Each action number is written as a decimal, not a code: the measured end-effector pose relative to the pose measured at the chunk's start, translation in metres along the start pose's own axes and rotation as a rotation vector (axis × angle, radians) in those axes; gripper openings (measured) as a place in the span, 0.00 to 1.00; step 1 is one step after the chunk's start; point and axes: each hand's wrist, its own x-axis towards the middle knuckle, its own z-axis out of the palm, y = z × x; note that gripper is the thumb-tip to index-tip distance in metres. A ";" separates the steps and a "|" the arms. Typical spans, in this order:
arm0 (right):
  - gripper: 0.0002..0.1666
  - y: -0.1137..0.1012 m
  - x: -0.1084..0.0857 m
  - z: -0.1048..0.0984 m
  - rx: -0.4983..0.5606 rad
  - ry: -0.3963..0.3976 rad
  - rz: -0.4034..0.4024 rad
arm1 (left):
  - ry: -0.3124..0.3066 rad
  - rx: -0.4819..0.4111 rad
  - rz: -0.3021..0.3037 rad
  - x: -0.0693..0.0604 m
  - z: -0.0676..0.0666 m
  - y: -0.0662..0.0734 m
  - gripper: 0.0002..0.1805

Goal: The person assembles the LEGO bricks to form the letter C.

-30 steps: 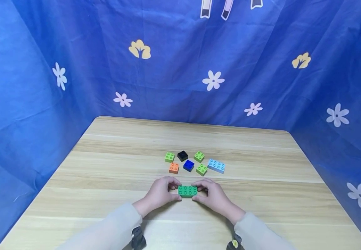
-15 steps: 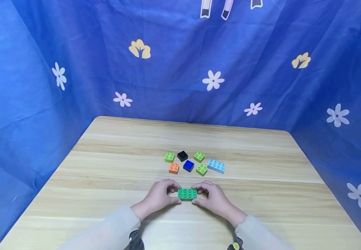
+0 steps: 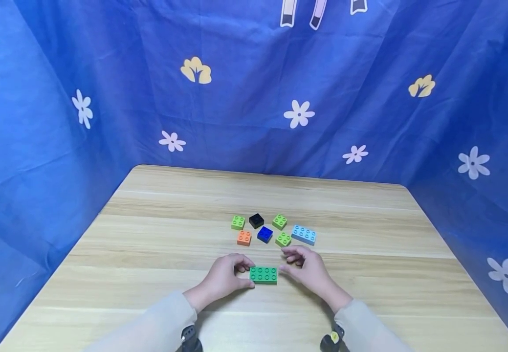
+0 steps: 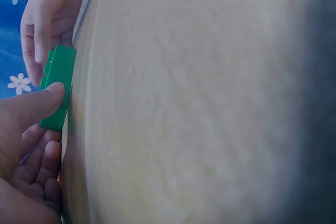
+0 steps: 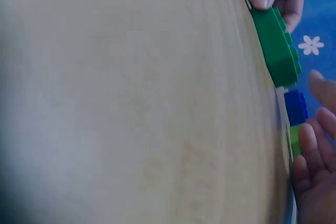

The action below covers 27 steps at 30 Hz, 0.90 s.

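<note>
A green eight-stud toy brick [image 3: 263, 275] lies flat on the table with its long side facing the person. At its left end my left hand [image 3: 224, 276] pinches it; the left wrist view shows the thumb [image 4: 47, 103] against the brick's near side. My right hand [image 3: 311, 273] is off the brick, a small gap from its right end, with fingers loosely bent and nothing between them. That gap between the green brick [image 5: 274, 48] and the right fingers [image 5: 311, 148] also shows in the right wrist view. The right fingertips are near a lime brick [image 3: 283, 239].
Behind the hands several loose bricks lie in a cluster: an orange one [image 3: 244, 238], a dark blue one [image 3: 264, 234], a black one [image 3: 256, 220], more lime ones and a long light blue one [image 3: 303, 234]. Blue patterned cloth [image 3: 245, 107] surrounds the wooden table [image 3: 157, 234].
Both hands drew the green brick slightly toward the person. Then my right hand let go of it and moved right and a little forward; my left hand stayed on the brick.
</note>
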 end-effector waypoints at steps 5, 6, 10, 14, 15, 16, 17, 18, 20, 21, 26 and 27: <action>0.25 0.003 0.007 -0.003 -0.022 0.138 0.057 | 0.001 0.009 -0.002 0.000 0.000 0.000 0.20; 0.25 0.003 0.008 -0.003 -0.024 0.159 0.067 | 0.001 0.010 -0.002 0.000 0.000 0.000 0.20; 0.27 0.001 0.012 -0.004 -0.037 0.212 0.084 | 0.003 0.010 -0.005 0.000 0.000 0.000 0.19; 0.29 0.000 0.016 -0.004 -0.060 0.226 0.099 | 0.005 0.010 -0.006 0.000 0.000 0.000 0.19; 0.29 0.000 0.017 -0.003 -0.064 0.227 0.105 | 0.005 0.011 -0.006 0.000 0.000 -0.001 0.19; 0.30 0.000 0.018 -0.003 -0.066 0.227 0.109 | 0.005 0.011 -0.005 0.000 0.000 -0.001 0.19; 0.30 0.001 0.020 -0.002 -0.071 0.226 0.113 | 0.005 0.012 -0.004 -0.001 0.000 -0.001 0.19; 0.31 0.002 0.021 -0.002 -0.073 0.225 0.117 | 0.005 0.013 -0.004 0.000 0.001 -0.001 0.19; 0.31 0.003 0.023 -0.001 -0.085 0.220 0.120 | 0.005 0.014 -0.005 0.000 0.001 -0.001 0.19; 0.31 0.003 0.024 0.000 -0.093 0.217 0.120 | 0.005 0.015 -0.005 0.000 0.001 -0.001 0.19; 0.31 0.005 0.028 0.004 -0.129 0.210 0.118 | 0.006 0.019 -0.006 0.000 0.000 -0.001 0.19; 0.30 0.005 0.028 0.005 -0.138 0.208 0.116 | 0.005 0.019 -0.005 0.000 0.000 -0.001 0.20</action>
